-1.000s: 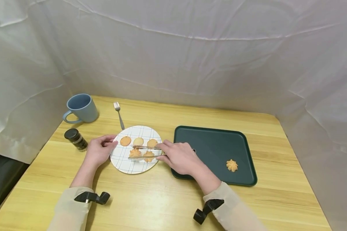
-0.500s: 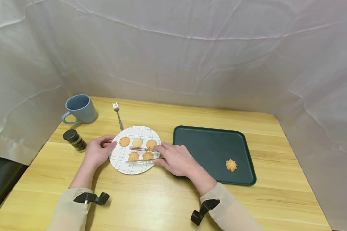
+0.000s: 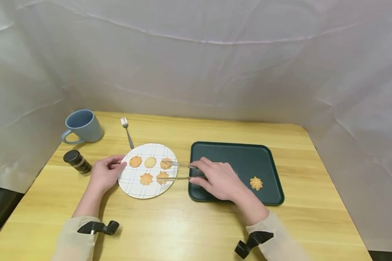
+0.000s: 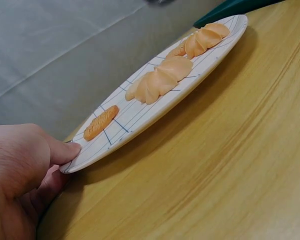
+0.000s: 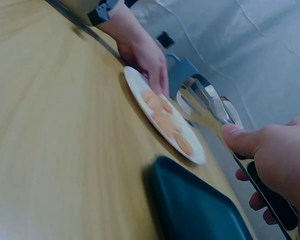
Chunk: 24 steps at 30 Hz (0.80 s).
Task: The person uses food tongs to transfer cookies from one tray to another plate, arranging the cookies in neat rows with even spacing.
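My left hand (image 3: 105, 174) pinches the left rim of a white checked plate (image 3: 134, 186), thumb on top and fingers underneath. On the plate lie three round cookies (image 3: 150, 162) in the back row and two flower-shaped cookies (image 3: 146, 178) in front. In my right hand (image 3: 219, 180), over the left part of the dark green tray (image 3: 232, 152), is a pair of metal tongs (image 3: 180, 178). Their arms are spread and point left, the tips overlapping the plate's right side. Nothing sits between the tongs' heads in the right wrist view. One flower-shaped cookie (image 3: 256, 183) lies on the tray's right side.
Behind the plate lies a fork (image 3: 128, 133). A blue mug (image 3: 85, 127) stands at the back left, with a black-capped spice jar (image 3: 77, 162) in front of it. Pale cloth (image 3: 196, 72) hangs behind the wooden table (image 3: 170, 228).
My right hand has drawn the tongs back to the right, away from the plate's middle and over the tray. The left hand keeps its grip on the rim. The head view has shifted slightly.
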Tool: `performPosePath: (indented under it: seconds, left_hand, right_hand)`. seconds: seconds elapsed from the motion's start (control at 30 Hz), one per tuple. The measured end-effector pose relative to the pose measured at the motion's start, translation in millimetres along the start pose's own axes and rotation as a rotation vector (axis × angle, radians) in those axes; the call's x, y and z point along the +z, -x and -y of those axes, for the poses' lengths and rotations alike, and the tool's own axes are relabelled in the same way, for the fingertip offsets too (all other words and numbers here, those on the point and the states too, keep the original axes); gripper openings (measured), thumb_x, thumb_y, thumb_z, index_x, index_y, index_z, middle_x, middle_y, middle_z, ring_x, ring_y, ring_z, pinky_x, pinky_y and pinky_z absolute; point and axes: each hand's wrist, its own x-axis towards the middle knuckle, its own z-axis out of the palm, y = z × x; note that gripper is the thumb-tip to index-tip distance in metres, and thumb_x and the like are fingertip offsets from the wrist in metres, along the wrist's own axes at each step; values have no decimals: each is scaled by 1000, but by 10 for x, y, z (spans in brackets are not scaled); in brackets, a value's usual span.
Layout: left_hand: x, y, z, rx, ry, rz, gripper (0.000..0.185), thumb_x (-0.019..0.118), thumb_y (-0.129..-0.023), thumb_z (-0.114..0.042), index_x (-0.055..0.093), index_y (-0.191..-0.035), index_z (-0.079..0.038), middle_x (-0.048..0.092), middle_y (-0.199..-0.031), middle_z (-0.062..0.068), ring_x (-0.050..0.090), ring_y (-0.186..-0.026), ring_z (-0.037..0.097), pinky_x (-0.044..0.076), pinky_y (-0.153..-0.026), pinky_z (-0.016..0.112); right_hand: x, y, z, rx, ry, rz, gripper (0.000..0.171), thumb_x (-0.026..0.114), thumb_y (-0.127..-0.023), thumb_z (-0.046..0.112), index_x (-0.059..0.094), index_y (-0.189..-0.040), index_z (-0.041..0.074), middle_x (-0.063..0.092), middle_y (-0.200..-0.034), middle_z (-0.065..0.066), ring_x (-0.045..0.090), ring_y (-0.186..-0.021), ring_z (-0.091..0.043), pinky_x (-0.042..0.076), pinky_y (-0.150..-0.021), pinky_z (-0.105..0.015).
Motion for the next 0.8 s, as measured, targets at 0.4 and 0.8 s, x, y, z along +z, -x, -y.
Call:
performPosePath:
  seconds: [0.4, 0.8]
  left_hand:
    - [-40, 30, 33, -17, -19, 17, 41, 67, -105, -35, 72, -135, -7, 72, -116, 13, 62, -100, 22, 47, -74, 20]
    - [-11, 1, 6, -31, -19, 26, 44, 66, -105, -39, 71, -136, -8, 72, -118, 12, 62, -99, 19, 47, -73, 20]
  right_hand:
    - [-468, 790, -396, 129, 26, -106, 46, 68, -102, 50, 66, -137, 20, 66, -106, 7, 52, -63, 0, 40, -54, -25]
    - [-726, 1620, -779, 339, 78, -135, 42, 74, -100, 42, 65, -136, 22, 68, -103, 11, 56, -69, -3, 45, -59, -31]
